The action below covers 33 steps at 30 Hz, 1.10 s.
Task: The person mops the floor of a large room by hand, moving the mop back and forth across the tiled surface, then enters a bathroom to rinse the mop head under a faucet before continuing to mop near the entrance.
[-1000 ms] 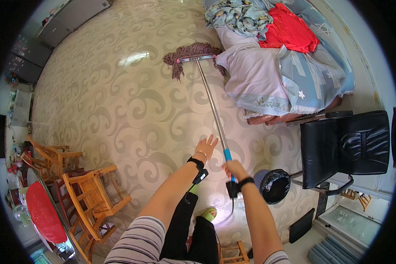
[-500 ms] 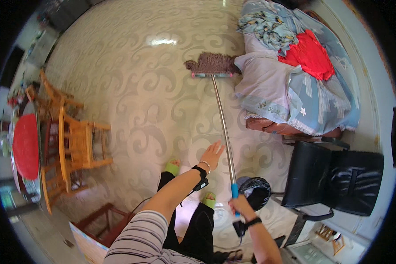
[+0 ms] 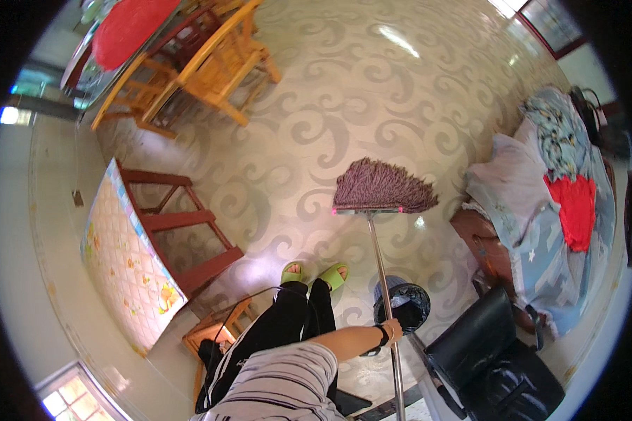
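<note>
A mop with a brown-purple string head (image 3: 385,188) and a pink bar rests on the patterned tile floor in front of my feet in green slippers (image 3: 314,274). Its metal handle (image 3: 378,259) runs back toward me. My left hand (image 3: 392,330), wearing a black wristband, reaches out from a striped sleeve and is closed around the handle low down. My right hand is out of the picture; the handle's lower end runs off the bottom edge.
A black waste bin (image 3: 409,303) stands right beside the handle. A black chair (image 3: 498,358) and a bed piled with clothes (image 3: 555,203) are on the right. A patterned-top table (image 3: 130,252), a small stool (image 3: 218,330) and wooden chairs (image 3: 211,63) are on the left.
The view has swung round and the mop head is much closer to my feet. My left hand, open beside the handle before, now grips it. My right hand has dropped out of view.
</note>
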Each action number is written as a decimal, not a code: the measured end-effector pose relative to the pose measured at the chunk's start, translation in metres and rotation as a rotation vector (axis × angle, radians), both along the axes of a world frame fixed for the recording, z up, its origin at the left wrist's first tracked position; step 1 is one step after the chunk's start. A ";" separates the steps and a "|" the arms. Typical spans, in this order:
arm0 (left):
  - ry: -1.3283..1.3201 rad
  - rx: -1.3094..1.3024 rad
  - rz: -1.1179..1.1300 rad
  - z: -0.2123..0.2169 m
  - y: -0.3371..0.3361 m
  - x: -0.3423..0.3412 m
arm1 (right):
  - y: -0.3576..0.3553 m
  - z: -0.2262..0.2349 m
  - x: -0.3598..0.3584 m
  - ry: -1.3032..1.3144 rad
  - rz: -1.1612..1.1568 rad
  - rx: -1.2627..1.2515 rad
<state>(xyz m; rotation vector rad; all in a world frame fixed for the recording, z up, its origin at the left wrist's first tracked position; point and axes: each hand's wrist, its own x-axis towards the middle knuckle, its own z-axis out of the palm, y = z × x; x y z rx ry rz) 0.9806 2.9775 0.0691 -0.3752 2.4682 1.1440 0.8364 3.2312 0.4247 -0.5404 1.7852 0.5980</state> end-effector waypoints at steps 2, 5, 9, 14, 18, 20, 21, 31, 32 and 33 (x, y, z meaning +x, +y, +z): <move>-0.011 0.015 0.127 0.012 0.003 0.015 | -0.028 0.002 -0.007 0.022 0.040 0.091; 0.010 0.028 0.352 0.020 -0.009 0.046 | -0.069 -0.005 -0.017 0.016 0.206 0.142; 0.002 0.042 0.590 0.018 -0.031 0.114 | -0.106 -0.030 -0.037 -0.107 0.733 0.101; 0.019 -0.137 0.873 -0.035 -0.038 0.232 | -0.192 -0.076 0.038 -0.334 1.357 -0.201; -0.086 -0.152 1.043 -0.028 -0.074 0.340 | -0.280 -0.092 0.201 -0.002 0.735 -0.019; -0.031 -0.279 1.327 -0.037 -0.075 0.384 | -0.306 -0.122 0.234 -0.105 0.888 -0.071; 0.011 -0.369 1.512 -0.054 -0.067 0.401 | -0.310 -0.141 0.243 -0.250 1.059 -0.276; -0.416 -0.470 1.598 -0.083 -0.107 0.508 | -0.366 -0.211 0.391 -0.318 0.725 -0.071; -0.412 -0.480 1.619 -0.085 -0.109 0.501 | -0.369 -0.206 0.386 -0.358 0.722 -0.088; -0.384 -0.324 1.644 -0.071 -0.125 0.492 | -0.375 -0.200 0.376 -0.388 0.699 -0.112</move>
